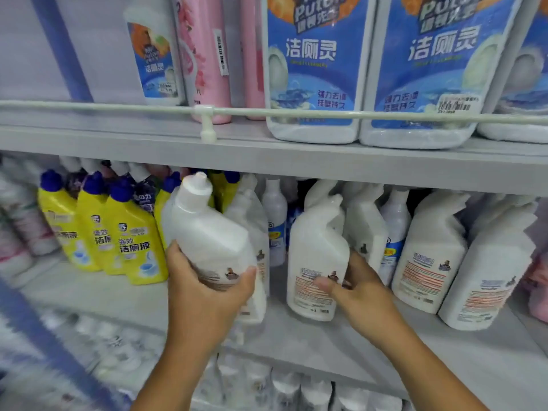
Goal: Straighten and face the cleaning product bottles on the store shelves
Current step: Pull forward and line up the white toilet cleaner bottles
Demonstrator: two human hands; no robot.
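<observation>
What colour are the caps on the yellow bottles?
Dark blue caps on the yellow bottles, head view.

The left hand (207, 280) holds a tilted white bottle (207, 229); the right hand (355, 283) grips a standing one (317, 256).

The left hand (204, 280) covers the lower label of the tilted white bottle (207, 232). The right hand (355, 289) hides part of the label on the upright white bottle (317, 253). Blue-label jugs (314, 69) are cut off by the top edge. Bottom-shelf bottles (284, 387) are blurred. Rear bottles (275, 209) are partly hidden behind the front row.
</observation>
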